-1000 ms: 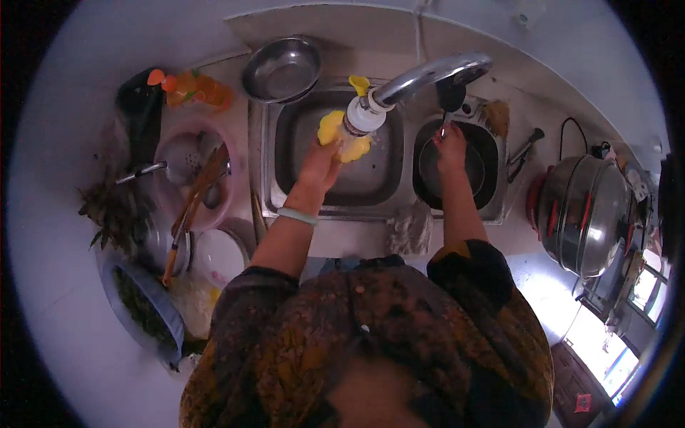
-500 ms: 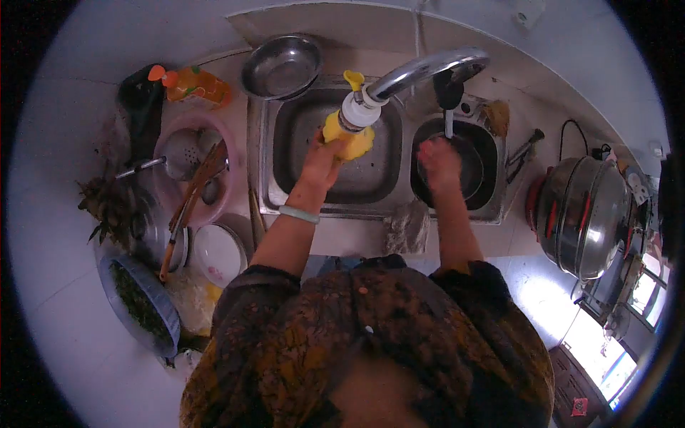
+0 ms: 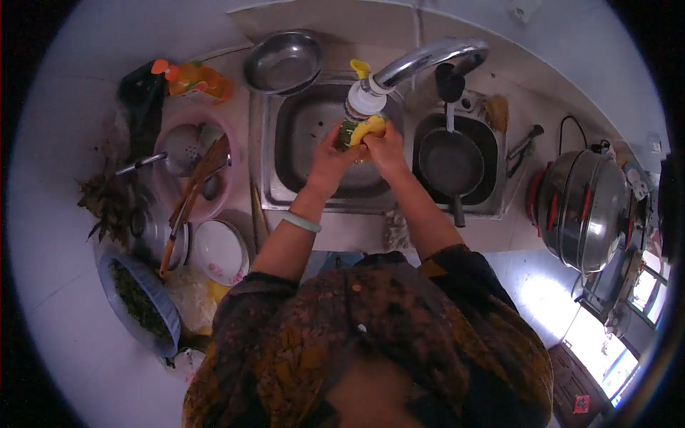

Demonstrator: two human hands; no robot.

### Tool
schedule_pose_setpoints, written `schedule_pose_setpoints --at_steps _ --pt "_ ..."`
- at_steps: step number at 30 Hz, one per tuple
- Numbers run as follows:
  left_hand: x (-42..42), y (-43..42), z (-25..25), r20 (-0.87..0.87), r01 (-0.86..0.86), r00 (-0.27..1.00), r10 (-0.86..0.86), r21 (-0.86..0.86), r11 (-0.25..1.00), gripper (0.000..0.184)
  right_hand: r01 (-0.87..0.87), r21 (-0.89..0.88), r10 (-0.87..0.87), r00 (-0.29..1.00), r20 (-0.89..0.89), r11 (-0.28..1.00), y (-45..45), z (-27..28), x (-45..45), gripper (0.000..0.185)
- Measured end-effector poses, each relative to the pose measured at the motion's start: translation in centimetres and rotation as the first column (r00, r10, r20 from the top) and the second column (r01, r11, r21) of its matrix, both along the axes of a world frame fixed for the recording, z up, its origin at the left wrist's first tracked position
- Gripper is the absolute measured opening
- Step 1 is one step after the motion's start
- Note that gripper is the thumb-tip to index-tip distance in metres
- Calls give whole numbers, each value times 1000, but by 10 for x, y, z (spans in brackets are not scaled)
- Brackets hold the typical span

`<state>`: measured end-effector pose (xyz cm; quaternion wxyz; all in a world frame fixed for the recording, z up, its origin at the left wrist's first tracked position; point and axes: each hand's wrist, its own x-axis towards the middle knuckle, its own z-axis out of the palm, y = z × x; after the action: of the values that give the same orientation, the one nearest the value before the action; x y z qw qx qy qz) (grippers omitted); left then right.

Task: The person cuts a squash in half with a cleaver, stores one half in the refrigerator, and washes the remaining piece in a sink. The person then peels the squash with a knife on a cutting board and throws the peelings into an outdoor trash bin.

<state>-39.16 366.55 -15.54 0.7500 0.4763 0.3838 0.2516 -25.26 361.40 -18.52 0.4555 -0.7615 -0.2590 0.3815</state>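
Both hands meet over the left sink basin (image 3: 300, 167), just below the white faucet head (image 3: 366, 100). My left hand (image 3: 332, 160) is closed on a yellow sponge (image 3: 369, 130) whose other side shows dark green. My right hand (image 3: 385, 148) grips the same sponge from the right, its fingers touching those of my left hand. In the right basin lies a dark frying pan (image 3: 452, 160), with its handle toward me. A black-headed utensil (image 3: 449, 84) stands upright at the back of that basin.
Steel bowls (image 3: 283, 63) sit behind the left basin. At the left are an orange soap bottle (image 3: 200, 81), a pink basin (image 3: 161, 187) with utensils, white plates (image 3: 218, 251) and a blue basket (image 3: 166, 312) of greens. A large steel pot (image 3: 585, 210) stands right.
My right hand has left the right basin and moved left to the sponge. The sponge has turned and folded, showing its green side. The frying pan is now uncovered.
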Motion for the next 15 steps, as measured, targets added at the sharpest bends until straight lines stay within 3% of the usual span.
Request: schedule_pose_setpoints --at_steps 3,5,9,11,15 --pt "0 1 12 131 -60 989 70 -83 995 49 -52 -49 59 988 140 997 0 10 -1 47" --pt "-3 3 19 58 -41 997 47 -94 995 48 -69 -20 72 978 197 997 -1 9 -2 50" --pt "-15 15 12 -110 33 993 -47 -128 991 65 -240 -209 301 890 342 948 4 18 10 54" --pt "-15 22 35 -165 126 977 -134 -59 990 63 -276 -278 369 848 380 920 6 40 15 57" --pt "-14 30 22 -172 147 974 -149 -22 989 60 -390 -131 410 832 373 911 8 53 21 54"
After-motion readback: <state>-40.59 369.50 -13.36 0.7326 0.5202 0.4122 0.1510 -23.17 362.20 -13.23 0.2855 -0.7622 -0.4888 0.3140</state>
